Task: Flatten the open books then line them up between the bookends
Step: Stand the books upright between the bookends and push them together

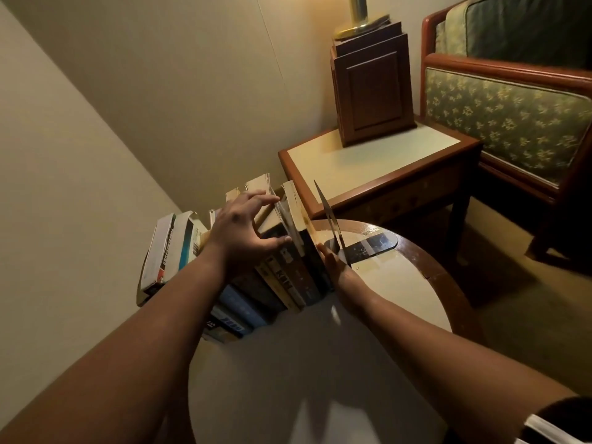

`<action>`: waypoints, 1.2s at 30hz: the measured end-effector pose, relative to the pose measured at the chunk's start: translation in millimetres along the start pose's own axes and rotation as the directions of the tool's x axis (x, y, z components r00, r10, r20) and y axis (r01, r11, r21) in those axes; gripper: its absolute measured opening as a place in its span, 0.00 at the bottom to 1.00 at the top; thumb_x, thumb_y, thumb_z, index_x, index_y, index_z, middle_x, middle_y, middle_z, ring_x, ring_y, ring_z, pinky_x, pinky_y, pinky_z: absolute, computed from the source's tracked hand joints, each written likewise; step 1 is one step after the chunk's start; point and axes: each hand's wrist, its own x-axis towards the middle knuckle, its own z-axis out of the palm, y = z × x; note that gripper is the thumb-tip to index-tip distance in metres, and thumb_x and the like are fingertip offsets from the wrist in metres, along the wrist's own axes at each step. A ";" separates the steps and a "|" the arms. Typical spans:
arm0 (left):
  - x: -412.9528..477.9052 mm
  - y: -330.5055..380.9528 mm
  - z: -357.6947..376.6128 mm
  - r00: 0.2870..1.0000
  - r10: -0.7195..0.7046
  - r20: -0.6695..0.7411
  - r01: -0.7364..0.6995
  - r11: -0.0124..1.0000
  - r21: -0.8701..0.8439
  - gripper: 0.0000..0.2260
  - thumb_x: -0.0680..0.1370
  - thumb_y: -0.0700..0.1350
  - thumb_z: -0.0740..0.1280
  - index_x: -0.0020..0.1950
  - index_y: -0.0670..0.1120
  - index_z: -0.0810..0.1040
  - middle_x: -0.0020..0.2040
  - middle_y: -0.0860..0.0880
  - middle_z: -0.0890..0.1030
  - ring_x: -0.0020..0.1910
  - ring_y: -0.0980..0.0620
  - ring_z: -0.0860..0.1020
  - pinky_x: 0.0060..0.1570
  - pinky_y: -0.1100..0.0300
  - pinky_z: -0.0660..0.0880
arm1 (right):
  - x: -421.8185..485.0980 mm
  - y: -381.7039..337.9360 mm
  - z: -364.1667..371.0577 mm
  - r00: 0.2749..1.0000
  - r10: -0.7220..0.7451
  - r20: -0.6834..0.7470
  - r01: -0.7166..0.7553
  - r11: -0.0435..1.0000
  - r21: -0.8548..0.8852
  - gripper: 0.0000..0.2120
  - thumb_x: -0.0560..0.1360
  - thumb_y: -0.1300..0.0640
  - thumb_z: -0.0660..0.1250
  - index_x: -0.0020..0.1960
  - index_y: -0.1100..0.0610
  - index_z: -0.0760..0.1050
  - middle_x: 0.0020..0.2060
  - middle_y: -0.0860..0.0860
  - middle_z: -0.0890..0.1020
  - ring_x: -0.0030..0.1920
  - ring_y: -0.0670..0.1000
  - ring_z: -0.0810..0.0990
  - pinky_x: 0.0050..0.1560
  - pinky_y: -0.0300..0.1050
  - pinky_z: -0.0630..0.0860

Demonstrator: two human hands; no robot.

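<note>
Left hand (pixel 243 232): fingers spread over book tops, thumb on a spine, gripped nothing.
Right hand (pixel 333 261): flat, fingers straight, pressed on the rightmost book.
Books (pixel 288 270): about nine, the forearm hid some; leaning row on round table (pixel 288 363).
Bookend (pixel 330 219): one seen, just beside right hand.

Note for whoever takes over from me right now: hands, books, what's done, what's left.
Left hand spread over the tops of the books.
Right hand flat against the row's right end, beside the bookend.
They stand spine-out in a row on the table; the left ones lean.
Left to do: straighten those and close the row to the bookend. The other bookend isn't visible.
</note>
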 end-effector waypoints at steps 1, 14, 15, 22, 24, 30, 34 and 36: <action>-0.8 2.2 -2.1 1.000 0.017 0.005 -0.017 1.000 -0.012 0.35 0.65 0.66 0.70 0.70 0.54 0.73 0.71 0.49 0.71 0.70 0.47 0.69 0.64 0.44 0.71 | 0.7 1.1 0.4 1.000 0.003 -0.008 -0.003 1.000 -0.005 0.30 0.74 0.28 0.56 0.67 0.45 0.72 0.58 0.48 0.81 0.57 0.46 0.80 0.54 0.42 0.77; -37.2 22.0 -13.7 0.960 0.254 -0.120 -0.206 0.926 0.316 0.29 0.74 0.58 0.66 0.72 0.47 0.71 0.72 0.41 0.69 0.72 0.41 0.67 0.65 0.37 0.70 | -36.1 -1.5 -2.9 1.000 -0.008 -0.025 0.006 0.998 -0.056 0.20 0.84 0.43 0.45 0.72 0.45 0.64 0.62 0.39 0.71 0.62 0.39 0.67 0.48 0.22 0.63; -44.2 22.3 -9.9 0.953 0.279 -0.121 -0.221 0.908 0.355 0.28 0.74 0.57 0.66 0.72 0.48 0.69 0.74 0.41 0.68 0.73 0.40 0.65 0.67 0.36 0.67 | -38.6 -0.4 -1.9 1.000 -0.012 -0.024 0.010 0.999 -0.047 0.18 0.85 0.44 0.45 0.71 0.44 0.63 0.60 0.37 0.70 0.61 0.38 0.66 0.49 0.21 0.62; -97.6 14.6 28.8 0.880 0.464 -0.101 -0.362 0.793 0.490 0.28 0.76 0.51 0.67 0.75 0.46 0.65 0.77 0.42 0.64 0.78 0.41 0.57 0.74 0.35 0.54 | -43.0 -0.1 10.8 0.992 -0.106 -0.063 0.107 0.994 0.009 0.15 0.84 0.48 0.49 0.69 0.35 0.56 0.57 0.26 0.65 0.55 0.24 0.63 0.52 0.20 0.64; -107.5 5.3 42.1 0.862 0.507 -0.016 -0.426 0.740 0.520 0.29 0.76 0.50 0.67 0.75 0.46 0.65 0.77 0.42 0.63 0.78 0.41 0.58 0.73 0.35 0.57 | -42.1 2.9 12.1 0.987 -0.132 -0.087 0.136 0.990 0.034 0.17 0.83 0.46 0.50 0.70 0.35 0.54 0.59 0.26 0.64 0.54 0.21 0.63 0.48 0.17 0.65; -117.4 -28.8 70.4 0.860 0.413 0.300 -0.504 0.591 0.630 0.27 0.81 0.51 0.60 0.79 0.45 0.59 0.80 0.41 0.55 0.79 0.41 0.51 0.73 0.37 0.60 | -16.9 32.0 27.2 0.958 -0.176 -0.228 0.170 0.984 -0.048 0.34 0.73 0.23 0.51 0.76 0.31 0.51 0.77 0.41 0.61 0.76 0.49 0.61 0.72 0.59 0.66; -114.8 -46.5 74.8 0.851 0.406 0.334 -0.511 0.494 0.703 0.29 0.79 0.52 0.60 0.79 0.44 0.60 0.80 0.41 0.55 0.80 0.41 0.49 0.76 0.41 0.47 | -4.9 42.2 39.3 0.881 -0.336 -0.334 0.243 0.926 -0.290 0.32 0.80 0.33 0.48 0.80 0.43 0.50 0.79 0.45 0.57 0.78 0.46 0.56 0.74 0.58 0.64; -112.1 -50.9 76.7 0.844 0.427 0.326 -0.514 0.464 0.722 0.30 0.79 0.52 0.60 0.79 0.44 0.60 0.80 0.41 0.56 0.80 0.42 0.48 0.76 0.42 0.43 | 1.9 50.9 40.1 0.828 -0.457 -0.326 0.345 0.872 -0.346 0.28 0.83 0.47 0.56 0.80 0.47 0.51 0.77 0.50 0.62 0.76 0.50 0.63 0.67 0.59 0.72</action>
